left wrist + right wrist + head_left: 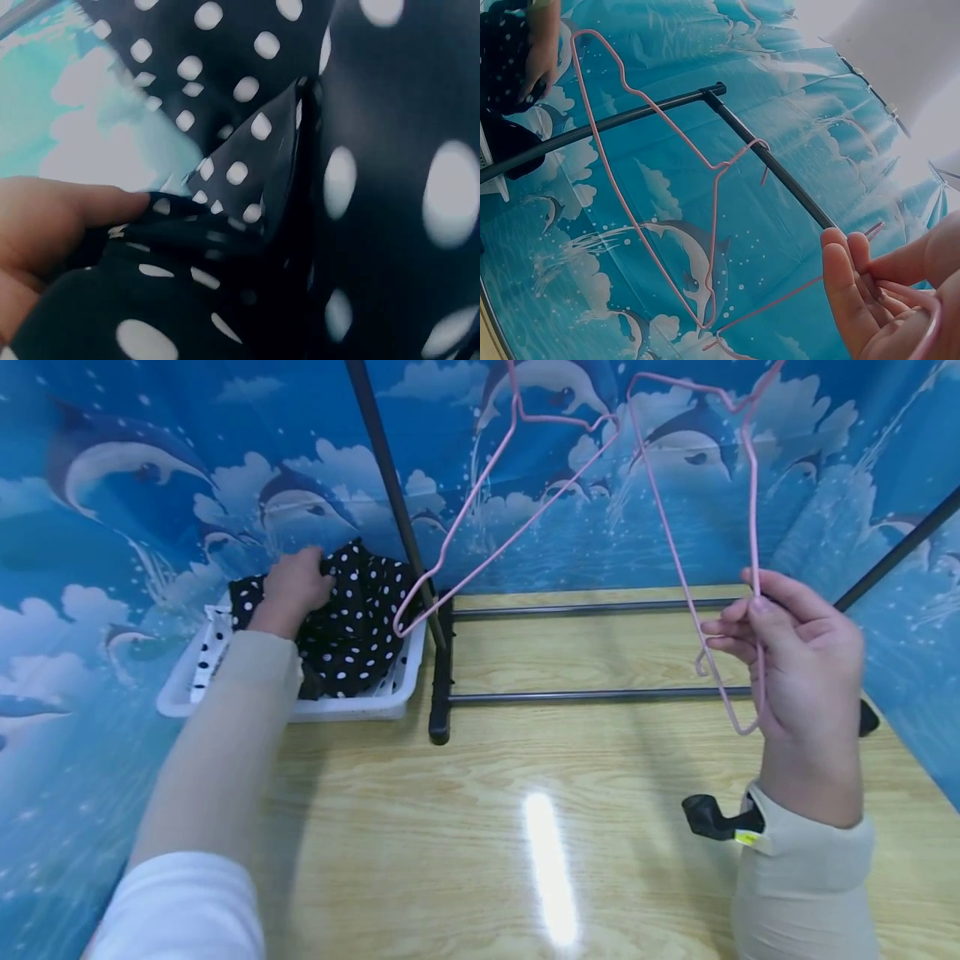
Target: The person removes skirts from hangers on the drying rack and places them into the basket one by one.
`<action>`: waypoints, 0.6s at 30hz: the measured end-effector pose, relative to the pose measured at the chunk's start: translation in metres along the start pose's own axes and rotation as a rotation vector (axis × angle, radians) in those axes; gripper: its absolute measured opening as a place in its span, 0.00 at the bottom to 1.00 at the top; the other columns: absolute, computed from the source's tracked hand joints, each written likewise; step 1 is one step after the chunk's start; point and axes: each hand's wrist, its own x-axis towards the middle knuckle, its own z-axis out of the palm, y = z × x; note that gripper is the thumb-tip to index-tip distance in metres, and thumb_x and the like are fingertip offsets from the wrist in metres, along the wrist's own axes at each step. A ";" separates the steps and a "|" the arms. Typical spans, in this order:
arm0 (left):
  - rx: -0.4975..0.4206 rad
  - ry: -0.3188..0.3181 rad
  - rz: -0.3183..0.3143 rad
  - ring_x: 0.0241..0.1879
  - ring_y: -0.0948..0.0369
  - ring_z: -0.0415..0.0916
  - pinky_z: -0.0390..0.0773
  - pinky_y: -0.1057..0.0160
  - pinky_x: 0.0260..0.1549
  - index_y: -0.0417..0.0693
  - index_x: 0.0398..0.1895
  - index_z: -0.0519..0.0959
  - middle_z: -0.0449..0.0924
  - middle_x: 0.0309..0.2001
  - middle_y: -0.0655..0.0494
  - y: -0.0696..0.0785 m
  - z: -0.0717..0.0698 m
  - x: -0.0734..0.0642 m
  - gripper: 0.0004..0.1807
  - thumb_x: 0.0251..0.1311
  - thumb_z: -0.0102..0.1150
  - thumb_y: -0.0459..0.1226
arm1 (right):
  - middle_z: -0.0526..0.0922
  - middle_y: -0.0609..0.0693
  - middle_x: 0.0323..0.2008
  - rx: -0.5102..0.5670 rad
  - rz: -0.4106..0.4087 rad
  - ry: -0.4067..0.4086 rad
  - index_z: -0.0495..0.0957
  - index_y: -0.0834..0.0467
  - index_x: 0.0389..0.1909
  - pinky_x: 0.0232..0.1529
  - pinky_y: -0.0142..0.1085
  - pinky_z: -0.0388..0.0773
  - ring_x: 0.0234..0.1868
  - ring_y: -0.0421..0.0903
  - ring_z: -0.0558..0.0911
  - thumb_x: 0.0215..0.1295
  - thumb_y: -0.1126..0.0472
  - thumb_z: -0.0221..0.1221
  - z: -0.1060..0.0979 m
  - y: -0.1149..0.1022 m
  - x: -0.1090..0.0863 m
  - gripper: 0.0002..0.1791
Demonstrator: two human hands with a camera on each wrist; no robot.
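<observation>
My left hand reaches into a white basket and grips a black garment with white polka dots. In the left wrist view its fabric bunches against the finger and thumb, and folds cover much of the hand. Raised at the right, my right hand pinches a pink wire hanger by one end between thumb and fingers. The hanger bears no clothing. A second pink hanger hangs to its left, its hook over the rack's black rail in the right wrist view.
The black rack's foot stands right beside the basket, with two low crossbars running to the right. White cloth with black dots also lies in the basket. A blue dolphin-print curtain surrounds the wood-look floor.
</observation>
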 end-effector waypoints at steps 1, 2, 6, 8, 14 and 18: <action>-0.008 0.010 -0.010 0.67 0.36 0.56 0.58 0.38 0.65 0.38 0.74 0.52 0.57 0.70 0.33 0.003 0.005 0.002 0.28 0.75 0.39 0.38 | 0.82 0.63 0.27 0.002 0.001 0.000 0.74 0.77 0.53 0.34 0.40 0.82 0.26 0.52 0.85 0.60 0.70 0.64 0.000 0.000 0.000 0.22; -0.024 0.021 -0.025 0.67 0.37 0.57 0.59 0.39 0.65 0.39 0.74 0.54 0.59 0.69 0.33 0.007 0.010 0.003 0.27 0.75 0.39 0.38 | 0.82 0.63 0.27 0.001 0.002 0.000 0.74 0.77 0.53 0.35 0.40 0.82 0.26 0.52 0.85 0.60 0.70 0.64 0.000 0.000 0.000 0.22; -0.085 0.070 -0.079 0.62 0.40 0.65 0.67 0.42 0.60 0.37 0.67 0.63 0.68 0.62 0.35 0.017 0.028 0.006 0.22 0.74 0.38 0.36 | 0.82 0.63 0.27 -0.011 0.009 0.003 0.75 0.76 0.53 0.35 0.40 0.82 0.26 0.52 0.85 0.61 0.70 0.63 0.001 0.000 0.000 0.21; -0.118 0.054 -0.100 0.59 0.41 0.68 0.70 0.44 0.56 0.36 0.66 0.64 0.69 0.60 0.35 0.020 0.033 0.007 0.22 0.74 0.37 0.38 | 0.82 0.62 0.28 -0.027 0.010 0.003 0.75 0.76 0.53 0.35 0.40 0.82 0.26 0.52 0.85 0.61 0.69 0.63 0.002 0.000 -0.001 0.21; -0.169 -0.216 -0.084 0.65 0.40 0.61 0.64 0.40 0.62 0.50 0.78 0.40 0.60 0.68 0.35 0.025 0.036 0.010 0.34 0.75 0.38 0.46 | 0.82 0.62 0.28 -0.068 0.002 -0.009 0.75 0.75 0.53 0.36 0.39 0.83 0.27 0.52 0.85 0.62 0.68 0.62 0.007 0.002 -0.002 0.20; -0.105 -0.359 -0.012 0.57 0.41 0.68 0.63 0.40 0.61 0.65 0.77 0.28 0.63 0.65 0.36 0.027 0.034 0.011 0.40 0.75 0.40 0.43 | 0.82 0.61 0.28 -0.081 -0.006 -0.030 0.75 0.75 0.53 0.36 0.39 0.82 0.27 0.51 0.86 0.63 0.68 0.61 0.010 0.002 -0.003 0.20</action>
